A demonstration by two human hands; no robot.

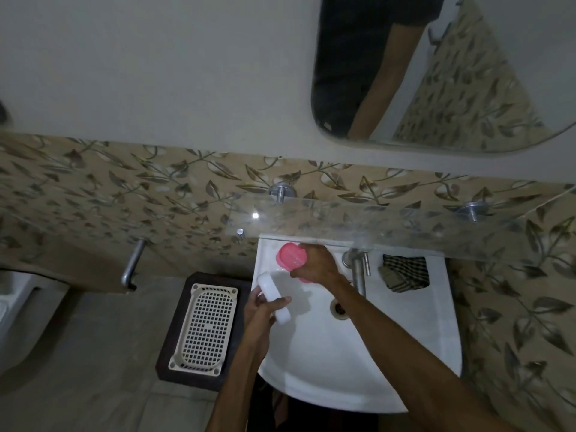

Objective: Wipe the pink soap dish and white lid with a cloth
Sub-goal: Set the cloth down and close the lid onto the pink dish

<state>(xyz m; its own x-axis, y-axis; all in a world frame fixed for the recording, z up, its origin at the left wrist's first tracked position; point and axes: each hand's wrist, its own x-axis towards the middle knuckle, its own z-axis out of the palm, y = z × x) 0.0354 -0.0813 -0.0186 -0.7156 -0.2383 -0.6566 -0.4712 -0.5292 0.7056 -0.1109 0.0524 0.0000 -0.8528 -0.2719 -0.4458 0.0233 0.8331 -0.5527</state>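
White sink: left hand grip around white lid; right hand grip clasping pink soap dish.

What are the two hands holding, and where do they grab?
Left hand grips the white oval plastic lid at its near end; right hand holds the pink plastic soap dish by its right side.

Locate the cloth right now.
Head view: the cloth lies bunched on the sink rim's back right corner, right of the tap, untouched by either hand.
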